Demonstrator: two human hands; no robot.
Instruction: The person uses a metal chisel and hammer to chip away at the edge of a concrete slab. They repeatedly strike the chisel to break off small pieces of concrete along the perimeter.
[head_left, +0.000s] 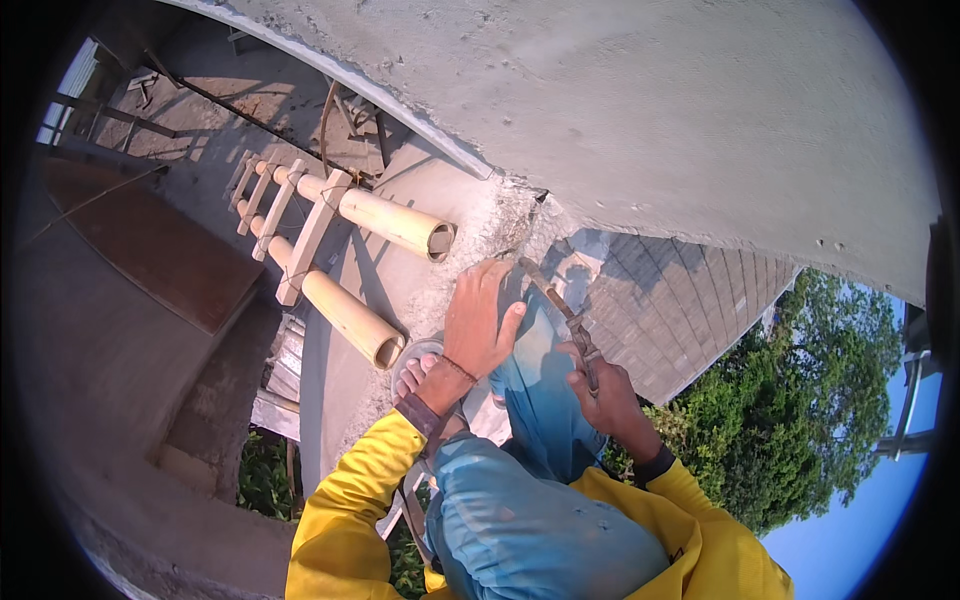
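My right hand (609, 396) grips the wrapped handle of a rusty metal tool (556, 298). The tool's far end points up and left, near the rough concrete edge (517, 206). Beside that end is my left hand (480, 315), flat, its back towards me and its thumb spread. Its fingertips reach the broken edge of the concrete; I see nothing held in it, though its palm side is hidden. A dark chipped gap (540, 196) shows where the smooth grey wall (675, 112) meets the ledge.
A bamboo ladder (394, 221) with wired wooden rungs pokes up at the left, close to my sandalled foot (415, 373). Past the ledge lie a lower floor with scrap wood (364, 131), a tiled roof (660, 300) and trees (772, 405). An opening drops to foliage (266, 472).
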